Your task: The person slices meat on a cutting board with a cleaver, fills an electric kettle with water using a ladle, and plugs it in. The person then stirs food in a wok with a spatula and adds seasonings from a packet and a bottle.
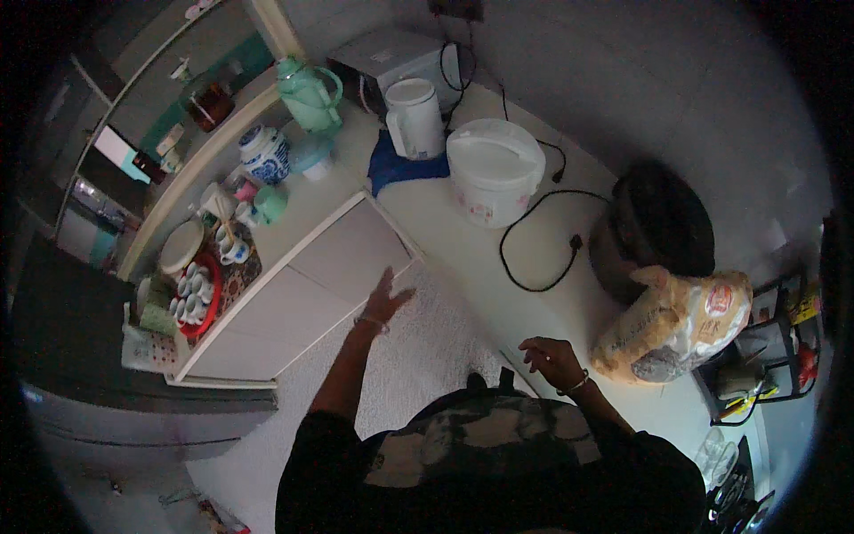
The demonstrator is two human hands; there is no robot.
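Over the floor, in front of the white cabinet doors (320, 280), my left hand (387, 300) is held out with its fingers spread and nothing in it. My right hand (552, 360) hovers by the edge of the white countertop (460, 260). Its fingers are loosely curled, a little apart, and I see nothing in them. Nearest to it on the counter is a crumpled paper sack (667, 327). A black power cord (510, 257) lies looped farther back. Beyond that stands a lidded white plastic bucket (494, 173).
A white electric kettle (415, 120) on a blue cloth (400, 167) stands beside a microwave-like box (400, 57). At right are a dark bin (614, 247) and a black rack (767, 360). The left counter holds a green thermos jug (310, 97), blue-and-white jar (265, 153) and red cup tray (213, 300).
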